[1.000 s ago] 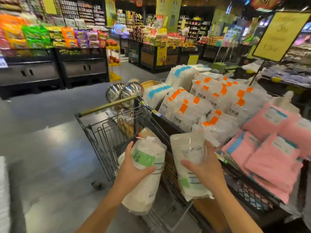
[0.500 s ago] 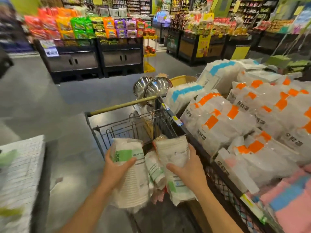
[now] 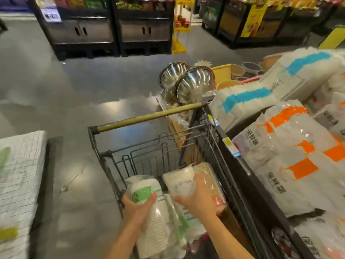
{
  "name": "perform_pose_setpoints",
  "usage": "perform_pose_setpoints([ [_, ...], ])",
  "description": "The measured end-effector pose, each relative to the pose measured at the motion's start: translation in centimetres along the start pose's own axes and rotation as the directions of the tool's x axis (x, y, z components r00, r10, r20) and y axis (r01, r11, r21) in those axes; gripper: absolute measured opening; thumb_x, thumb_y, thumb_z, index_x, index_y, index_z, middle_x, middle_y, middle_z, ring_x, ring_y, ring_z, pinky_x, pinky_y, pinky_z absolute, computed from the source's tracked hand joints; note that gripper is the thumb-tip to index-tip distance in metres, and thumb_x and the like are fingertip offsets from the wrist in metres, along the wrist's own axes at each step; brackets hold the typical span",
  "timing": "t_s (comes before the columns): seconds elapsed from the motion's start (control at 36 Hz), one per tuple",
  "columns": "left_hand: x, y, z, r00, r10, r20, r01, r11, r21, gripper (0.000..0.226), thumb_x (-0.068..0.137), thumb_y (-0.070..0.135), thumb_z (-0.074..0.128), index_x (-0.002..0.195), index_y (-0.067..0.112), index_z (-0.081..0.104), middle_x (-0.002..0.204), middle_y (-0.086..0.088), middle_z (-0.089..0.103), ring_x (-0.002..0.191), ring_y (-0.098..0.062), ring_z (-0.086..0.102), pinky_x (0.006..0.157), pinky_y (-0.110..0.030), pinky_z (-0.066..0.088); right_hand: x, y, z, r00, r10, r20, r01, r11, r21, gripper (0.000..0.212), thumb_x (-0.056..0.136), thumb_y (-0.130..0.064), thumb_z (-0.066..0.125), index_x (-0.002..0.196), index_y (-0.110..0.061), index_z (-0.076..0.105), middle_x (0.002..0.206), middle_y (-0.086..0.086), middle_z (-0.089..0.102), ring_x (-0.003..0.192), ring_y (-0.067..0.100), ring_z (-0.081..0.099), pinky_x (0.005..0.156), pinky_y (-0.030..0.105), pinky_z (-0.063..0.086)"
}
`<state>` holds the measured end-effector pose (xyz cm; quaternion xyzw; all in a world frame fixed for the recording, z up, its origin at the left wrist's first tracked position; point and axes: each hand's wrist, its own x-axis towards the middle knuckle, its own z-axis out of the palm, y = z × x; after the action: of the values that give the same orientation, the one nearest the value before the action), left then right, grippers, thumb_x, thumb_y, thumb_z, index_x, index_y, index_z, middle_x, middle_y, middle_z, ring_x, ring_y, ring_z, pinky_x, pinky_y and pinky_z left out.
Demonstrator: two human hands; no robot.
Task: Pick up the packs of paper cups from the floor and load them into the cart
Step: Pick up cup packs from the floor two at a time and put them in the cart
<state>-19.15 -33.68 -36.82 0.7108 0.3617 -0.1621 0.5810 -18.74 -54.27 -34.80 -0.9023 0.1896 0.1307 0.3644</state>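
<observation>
A dark wire cart with a brass-coloured handle bar stands in front of me. My left hand grips a clear-wrapped pack of white paper cups with a green label, held inside the basket at its left side. My right hand grips a second pack of white paper cups just to the right, also inside the basket. Another wrapped pack lies between and below them. A brownish wrapped pack leans against the cart's right wall.
A display table on the right carries white packs with orange labels and blue labels. Two steel bowls hang beyond the cart. A white checked stack stands at the left. Dark shelving units line the far side of the grey floor.
Both hands have lowered their cup packs deeper into the cart basket. My view has tilted downward and closer to the cart.
</observation>
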Motion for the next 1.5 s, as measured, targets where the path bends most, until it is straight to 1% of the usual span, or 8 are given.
perform_pose_setpoints([
  [0.14, 2.2, 0.1, 0.6, 0.998, -0.020, 0.052, 0.010, 0.984, 0.175, 0.113, 0.083, 0.058, 0.072, 0.161, 0.027, -0.003, 0.166, -0.009, 0.021, 0.149, -0.032, 0.030, 0.119, -0.046, 0.032, 3.2, -0.5, 2.2, 0.996, 0.030, 0.084, -0.022, 0.996, -0.091, 0.122, 0.078, -0.059, 0.080, 0.164, -0.027, 0.001, 0.170, 0.004, 0.017, 0.155, 0.030, 0.023, 0.122, 0.049, 0.029],
  [0.33, 2.7, 1.9, 1.6, 0.960, 0.127, 0.248, -0.223, 0.886, 0.408, 0.098, 0.087, 0.055, 0.065, 0.160, 0.035, 0.003, 0.168, 0.000, 0.014, 0.150, -0.028, 0.026, 0.119, -0.045, 0.031, 3.5, -0.5, 1.9, 0.998, 0.015, 0.057, -0.006, 0.987, -0.158, 0.113, 0.083, -0.056, 0.078, 0.165, -0.024, 0.008, 0.168, 0.004, 0.026, 0.150, 0.026, 0.034, 0.118, 0.045, 0.037],
  [0.47, 1.8, 5.1, 3.8, 0.863, 0.306, 0.401, -0.504, 0.559, 0.659, 0.083, 0.085, 0.057, 0.058, 0.155, 0.031, 0.023, 0.155, -0.001, 0.037, 0.141, -0.027, 0.039, 0.110, -0.043, 0.040, 3.2, -0.1, -0.9, 0.999, 0.047, 0.013, -0.042, 0.963, -0.266, 0.103, 0.083, -0.060, 0.073, 0.162, -0.027, 0.017, 0.159, 0.004, 0.041, 0.140, 0.026, 0.048, 0.108, 0.041, 0.045],
  [0.61, -0.8, 8.5, 7.0, 0.698, 0.372, 0.612, -0.706, 0.212, 0.675, 0.077, 0.087, 0.054, 0.054, 0.154, 0.029, 0.026, 0.158, 0.000, 0.034, 0.148, -0.026, 0.027, 0.117, -0.050, 0.029, 0.8, 1.2, -5.9, 0.989, 0.083, -0.122, -0.121, 0.930, -0.347, 0.083, 0.083, -0.069, 0.063, 0.149, -0.027, 0.036, 0.145, 0.001, 0.050, 0.129, 0.029, 0.055, 0.097, 0.046, 0.051],
  [0.83, -10.6, 12.3, 13.2, 0.335, 0.335, 0.881, -0.868, -0.253, 0.427, 0.078, 0.088, 0.058, 0.055, 0.155, 0.025, 0.030, 0.152, -0.001, 0.040, 0.143, -0.025, 0.035, 0.115, -0.042, 0.029, -10.1, 6.1, -15.5, 0.935, 0.193, -0.297, -0.290, 0.898, -0.331, 0.085, 0.090, -0.063, 0.061, 0.159, -0.025, 0.029, 0.152, 0.004, 0.047, 0.131, 0.030, 0.054, 0.095, 0.045, 0.054],
  [1.06, -27.0, 9.3, 18.5, -0.041, 0.064, 0.997, -0.850, -0.527, -0.001, 0.073, 0.090, 0.060, 0.051, 0.151, 0.023, 0.036, 0.144, -0.007, 0.048, 0.134, -0.032, 0.045, 0.110, -0.047, 0.039, -28.3, 12.6, -20.2, 0.764, 0.426, -0.485, -0.553, 0.819, -0.151, 0.082, 0.089, -0.060, 0.064, 0.157, -0.025, 0.032, 0.148, 0.009, 0.049, 0.130, 0.034, 0.055, 0.097, 0.045, 0.051],
  [1.28, -45.2, -3.7, 16.5, -0.364, -0.183, 0.913, -0.683, -0.614, -0.396, 0.072, 0.091, 0.057, 0.053, 0.153, 0.025, 0.034, 0.147, -0.007, 0.047, 0.132, -0.033, 0.048, 0.106, -0.045, 0.042, -52.3, 18.1, -16.0, 0.491, 0.613, -0.619, -0.726, 0.681, 0.098, 0.068, 0.088, -0.064, 0.063, 0.143, -0.027, 0.047, 0.129, 0.005, 0.062, 0.120, 0.031, 0.061, 0.092, 0.045, 0.054],
  [1.5, -60.2, -20.4, 7.1, -0.565, -0.461, 0.684, -0.446, -0.526, -0.724, 0.072, 0.089, 0.056, 0.057, 0.151, 0.027, 0.037, 0.141, -0.004, 0.051, 0.129, -0.028, 0.051, 0.103, -0.045, 0.046, -75.1, 20.1, -4.2, 0.154, 0.793, -0.589, -0.829, 0.428, 0.360, 0.060, 0.087, -0.063, 0.065, 0.130, -0.023, 0.050, 0.122, 0.006, 0.058, 0.116, 0.030, 0.061, 0.085, 0.041, 0.052],
])
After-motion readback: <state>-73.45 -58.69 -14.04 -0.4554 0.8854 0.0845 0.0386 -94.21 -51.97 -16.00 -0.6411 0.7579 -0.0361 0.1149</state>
